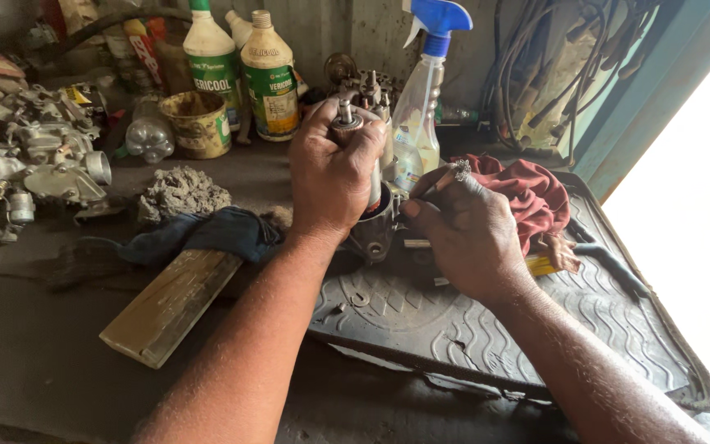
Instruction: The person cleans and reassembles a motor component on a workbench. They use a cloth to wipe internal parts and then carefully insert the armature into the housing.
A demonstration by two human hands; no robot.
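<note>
While both forearms reach in from the near edge, the left hand point(332, 177) wraps around a grey metal motor part point(374, 215) that stands roughly upright on the ribbed rubber mat point(486, 329), its long axis running from the mat up to a short shaft tip point(345, 115) that pokes out above the curled fingers point(355, 144). That hand is pressed tight around the upper body of the part. Just to its right, the right hand point(466, 234) pinches a thin brush-like tool point(445, 177) between thumb and fingertips, the tool slanting up and to the right from the part's side, so the right hand is the one working at the housing while the left steadies it. Left of the mat, on the dark, grimy surface point(34, 353), lie a wooden block point(170, 304) and a dark blue rag point(223, 230). Behind the right hand sits a red cloth point(527, 193). Farther back stand a spray bottle point(421, 99), two green-labelled bottles point(244, 74), a dirty tub point(199, 123) and a carburettor point(43, 164).
</note>
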